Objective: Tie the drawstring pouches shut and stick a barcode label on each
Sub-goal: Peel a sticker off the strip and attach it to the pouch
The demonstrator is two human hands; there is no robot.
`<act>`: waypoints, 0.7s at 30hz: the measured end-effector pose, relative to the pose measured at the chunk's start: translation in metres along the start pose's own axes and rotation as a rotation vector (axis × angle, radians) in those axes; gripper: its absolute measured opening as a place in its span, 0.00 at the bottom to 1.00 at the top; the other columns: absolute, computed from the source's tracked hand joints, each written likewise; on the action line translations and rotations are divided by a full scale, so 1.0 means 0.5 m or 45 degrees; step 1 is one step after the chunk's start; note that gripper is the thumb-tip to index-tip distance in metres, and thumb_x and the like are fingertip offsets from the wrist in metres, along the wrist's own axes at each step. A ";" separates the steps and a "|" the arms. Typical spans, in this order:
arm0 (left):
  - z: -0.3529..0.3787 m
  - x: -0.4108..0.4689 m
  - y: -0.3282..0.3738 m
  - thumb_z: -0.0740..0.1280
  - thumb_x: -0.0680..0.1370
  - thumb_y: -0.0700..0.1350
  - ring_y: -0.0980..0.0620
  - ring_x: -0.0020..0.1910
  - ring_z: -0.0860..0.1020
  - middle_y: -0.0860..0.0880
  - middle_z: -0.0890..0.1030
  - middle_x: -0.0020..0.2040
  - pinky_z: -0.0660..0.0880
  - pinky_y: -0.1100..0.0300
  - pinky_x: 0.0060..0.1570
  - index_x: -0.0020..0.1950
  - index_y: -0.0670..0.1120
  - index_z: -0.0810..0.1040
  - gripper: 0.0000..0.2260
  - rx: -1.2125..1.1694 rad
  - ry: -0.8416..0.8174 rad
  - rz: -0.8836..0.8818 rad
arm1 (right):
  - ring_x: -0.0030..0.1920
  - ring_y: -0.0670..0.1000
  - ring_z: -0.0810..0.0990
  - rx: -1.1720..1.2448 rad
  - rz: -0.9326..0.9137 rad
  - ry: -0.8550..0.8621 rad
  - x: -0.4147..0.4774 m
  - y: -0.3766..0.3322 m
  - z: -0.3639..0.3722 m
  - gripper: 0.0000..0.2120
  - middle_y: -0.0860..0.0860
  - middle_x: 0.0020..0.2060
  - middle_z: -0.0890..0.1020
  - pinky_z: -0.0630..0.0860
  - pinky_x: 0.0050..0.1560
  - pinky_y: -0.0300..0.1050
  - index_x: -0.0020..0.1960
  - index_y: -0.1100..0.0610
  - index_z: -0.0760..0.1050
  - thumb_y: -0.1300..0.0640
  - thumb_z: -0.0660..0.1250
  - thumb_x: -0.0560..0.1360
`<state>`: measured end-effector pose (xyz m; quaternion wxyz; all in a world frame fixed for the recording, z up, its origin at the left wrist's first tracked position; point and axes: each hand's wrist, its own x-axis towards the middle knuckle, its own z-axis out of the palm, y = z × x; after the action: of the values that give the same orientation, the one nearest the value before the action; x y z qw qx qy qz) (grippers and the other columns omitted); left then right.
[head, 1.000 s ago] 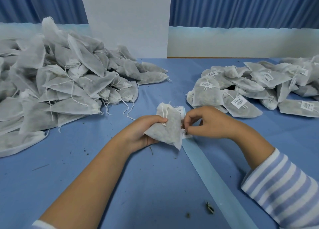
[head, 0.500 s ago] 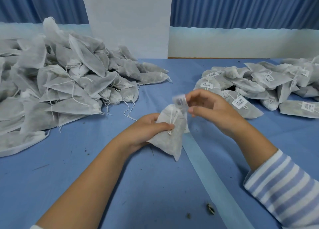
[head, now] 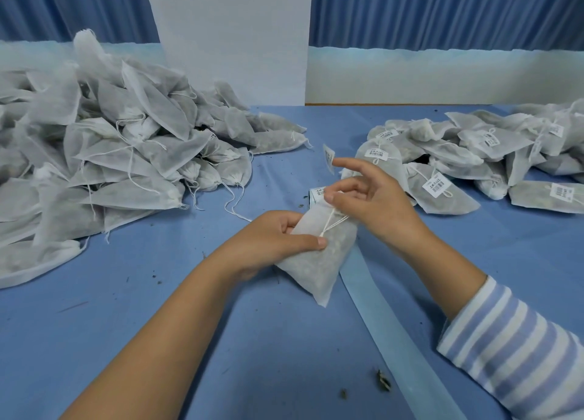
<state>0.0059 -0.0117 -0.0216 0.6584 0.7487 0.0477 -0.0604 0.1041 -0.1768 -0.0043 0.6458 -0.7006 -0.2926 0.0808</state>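
Drawstring pouch (head: 319,261): desk (head: 158,324) centre, between both hands.
Left hand (head: 275,241): grips pouch body.
Right hand (head: 373,198): pinches pouch top; barcode label (head: 328,157) on index fingertip.
Unlabelled pile (head: 110,154): left.
Labelled pile (head: 474,154): right.

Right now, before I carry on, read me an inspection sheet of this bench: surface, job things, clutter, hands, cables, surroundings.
Surface: blue table cover.
Job's things: pouch in hand, cord knot showing, no label on it; unlabelled pile at left; labelled pile at right; pale label strip running from behind the pouch toward the near edge.
Clutter: dark crumbs near the front, finer specks elsewhere.
Hands: left hand holds the pouch; right hand pinches its top, with a loose label stuck on the raised forefinger.
Cables: nothing seen.
Surroundings: blue curtain, white panel.
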 end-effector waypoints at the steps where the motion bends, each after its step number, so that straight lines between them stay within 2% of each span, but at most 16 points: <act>1: 0.000 0.000 -0.001 0.73 0.75 0.41 0.53 0.43 0.83 0.47 0.86 0.46 0.77 0.64 0.42 0.54 0.42 0.83 0.08 0.004 0.018 -0.006 | 0.45 0.48 0.81 -0.011 -0.022 0.030 0.000 -0.001 0.002 0.19 0.55 0.47 0.84 0.78 0.50 0.41 0.60 0.49 0.77 0.63 0.73 0.73; 4: -0.002 0.002 0.000 0.73 0.75 0.41 0.53 0.42 0.82 0.46 0.86 0.46 0.76 0.63 0.43 0.52 0.42 0.84 0.07 0.023 0.100 -0.030 | 0.49 0.45 0.80 -0.073 -0.118 0.139 0.000 -0.011 0.001 0.09 0.47 0.48 0.82 0.77 0.54 0.43 0.51 0.49 0.79 0.61 0.72 0.74; 6: -0.006 0.004 0.002 0.73 0.75 0.42 0.54 0.41 0.82 0.46 0.86 0.45 0.76 0.63 0.42 0.50 0.43 0.84 0.05 0.030 0.165 -0.045 | 0.50 0.45 0.78 -0.126 -0.157 0.162 -0.002 -0.019 -0.001 0.07 0.48 0.49 0.81 0.76 0.52 0.43 0.46 0.48 0.79 0.61 0.70 0.76; 8: -0.008 0.004 0.002 0.74 0.74 0.42 0.55 0.39 0.82 0.49 0.86 0.43 0.75 0.66 0.37 0.48 0.45 0.84 0.04 0.020 0.219 -0.058 | 0.52 0.44 0.77 -0.203 -0.164 0.123 -0.004 -0.028 -0.002 0.09 0.51 0.53 0.78 0.75 0.50 0.37 0.44 0.49 0.78 0.62 0.68 0.77; 10: -0.010 0.005 0.002 0.74 0.74 0.43 0.56 0.38 0.82 0.51 0.86 0.41 0.74 0.67 0.34 0.48 0.46 0.84 0.04 0.029 0.269 -0.061 | 0.49 0.35 0.76 -0.233 -0.125 0.035 -0.008 -0.038 -0.001 0.11 0.49 0.56 0.76 0.70 0.46 0.28 0.40 0.50 0.78 0.65 0.66 0.77; 11: -0.010 0.005 0.002 0.75 0.74 0.43 0.56 0.38 0.82 0.51 0.86 0.41 0.74 0.67 0.35 0.48 0.46 0.84 0.05 0.040 0.288 -0.060 | 0.48 0.32 0.75 -0.253 -0.095 -0.022 -0.010 -0.042 -0.001 0.13 0.48 0.58 0.75 0.69 0.47 0.26 0.38 0.51 0.77 0.66 0.66 0.76; 12: -0.011 0.006 0.001 0.75 0.74 0.44 0.55 0.39 0.83 0.51 0.86 0.42 0.75 0.66 0.36 0.49 0.46 0.84 0.05 0.052 0.299 -0.057 | 0.52 0.33 0.75 -0.295 -0.066 -0.086 -0.013 -0.043 0.000 0.13 0.46 0.60 0.75 0.69 0.51 0.29 0.37 0.50 0.77 0.66 0.65 0.75; 14: -0.013 0.006 0.001 0.75 0.74 0.44 0.52 0.43 0.83 0.48 0.86 0.46 0.76 0.62 0.43 0.51 0.46 0.84 0.07 0.069 0.300 -0.047 | 0.65 0.42 0.71 -0.434 -0.022 -0.197 -0.016 -0.040 0.003 0.12 0.45 0.64 0.73 0.67 0.66 0.41 0.38 0.50 0.78 0.64 0.66 0.75; 16: -0.012 0.004 0.002 0.75 0.73 0.44 0.53 0.43 0.83 0.46 0.86 0.47 0.75 0.60 0.44 0.51 0.46 0.85 0.07 0.080 0.290 -0.032 | 0.70 0.47 0.66 -0.559 -0.019 -0.249 -0.019 -0.034 0.008 0.10 0.46 0.66 0.72 0.60 0.73 0.47 0.39 0.50 0.78 0.62 0.68 0.75; 21: -0.007 0.001 0.003 0.75 0.73 0.43 0.55 0.40 0.82 0.45 0.86 0.46 0.74 0.61 0.42 0.50 0.44 0.85 0.07 0.124 0.254 -0.020 | 0.71 0.46 0.62 -0.687 -0.054 -0.244 -0.019 -0.023 0.009 0.09 0.45 0.66 0.71 0.55 0.70 0.38 0.39 0.48 0.78 0.61 0.69 0.75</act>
<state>0.0066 -0.0086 -0.0200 0.6126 0.7818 0.1159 0.0072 0.0906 -0.1776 0.0035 0.4070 -0.8300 -0.3777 0.0524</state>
